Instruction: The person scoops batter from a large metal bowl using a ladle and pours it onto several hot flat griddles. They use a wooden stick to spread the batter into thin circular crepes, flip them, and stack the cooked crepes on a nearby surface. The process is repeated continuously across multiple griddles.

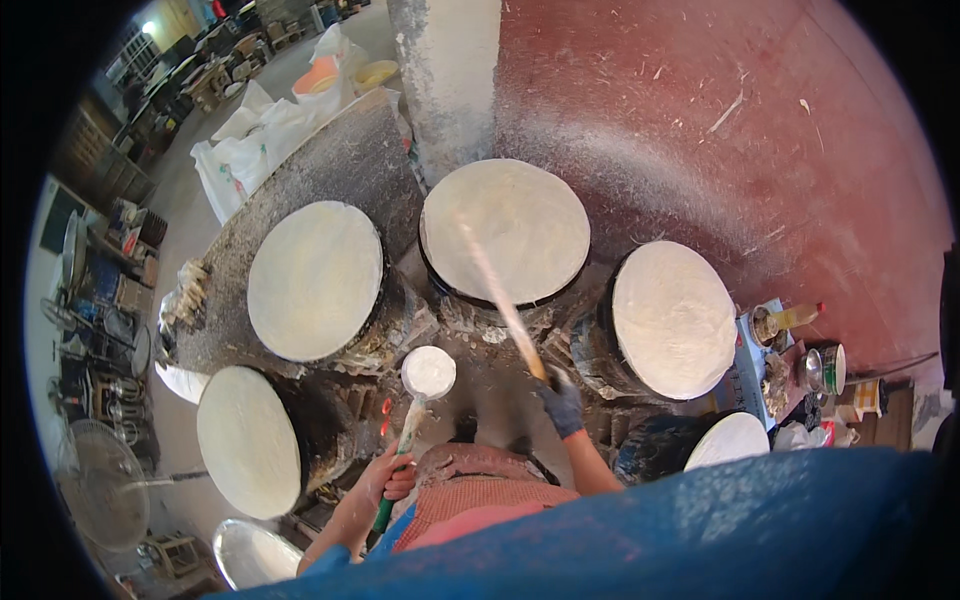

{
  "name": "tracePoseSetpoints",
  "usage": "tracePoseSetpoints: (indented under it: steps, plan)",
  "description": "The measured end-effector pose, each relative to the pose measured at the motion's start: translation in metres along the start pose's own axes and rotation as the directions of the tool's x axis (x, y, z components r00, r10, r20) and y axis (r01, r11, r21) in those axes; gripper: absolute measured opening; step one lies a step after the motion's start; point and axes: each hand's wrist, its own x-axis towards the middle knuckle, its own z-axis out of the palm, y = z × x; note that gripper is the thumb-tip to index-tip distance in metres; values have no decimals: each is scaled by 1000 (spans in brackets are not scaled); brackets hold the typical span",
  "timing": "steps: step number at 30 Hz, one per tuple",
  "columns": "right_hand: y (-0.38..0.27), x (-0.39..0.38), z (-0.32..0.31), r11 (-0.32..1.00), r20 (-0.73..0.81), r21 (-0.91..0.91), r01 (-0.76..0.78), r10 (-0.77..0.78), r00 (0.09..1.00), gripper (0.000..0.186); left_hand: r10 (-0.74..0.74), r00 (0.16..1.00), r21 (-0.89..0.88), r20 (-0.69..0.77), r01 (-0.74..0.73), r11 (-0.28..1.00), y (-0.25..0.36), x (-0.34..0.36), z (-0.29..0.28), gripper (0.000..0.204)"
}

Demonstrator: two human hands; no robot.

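My left hand (388, 476) is bare and wrapped round the green handle of a ladle (429, 372), whose bowl is full of white batter. In a dark glove, my right hand (562, 403) grips the brown end of a long pale wooden stick (505, 310). That stick reaches over the far middle griddle (505, 230), which is coated with a white round sheet; motion smears its far end, so I cannot tell whether it touches. White sheets also cover the far left griddle (316, 280), the right griddle (673, 320) and the near left griddle (248, 442).
Another whitened griddle (730, 440) sits near right, partly behind blue cloth. A metal basin (255, 553) stands low at the left. A bottle (797, 316) and a tin (828, 369) are at right. Beyond the dusty low partition (330, 165) lie white sacks (235, 150). A red wall (720, 110) rises behind.
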Motion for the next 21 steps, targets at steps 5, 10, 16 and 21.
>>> tracePoseSetpoints:
  steps: [5, 10, 16, 21]
  plan:
    - [15, -53, -99, 663, -204, -744, -87, -101, 974, 42, -3, 1000, -108, 7, 4, 994, -57, 20, 20, 19]
    - [29, -63, -140, 338, -33, -941, 34, -191, 981, 46, -71, 994, -325, 83, 95, 941, -108, 32, 33, 8]
    - [35, -88, -160, 623, -1, -770, 134, -211, 977, 41, -32, 994, -213, 104, 54, 975, -134, 14, 37, 24]
    - [28, -143, -138, 820, -143, -573, -12, -85, 986, 43, 158, 985, 525, 74, -174, 833, -138, -4, 13, 58]
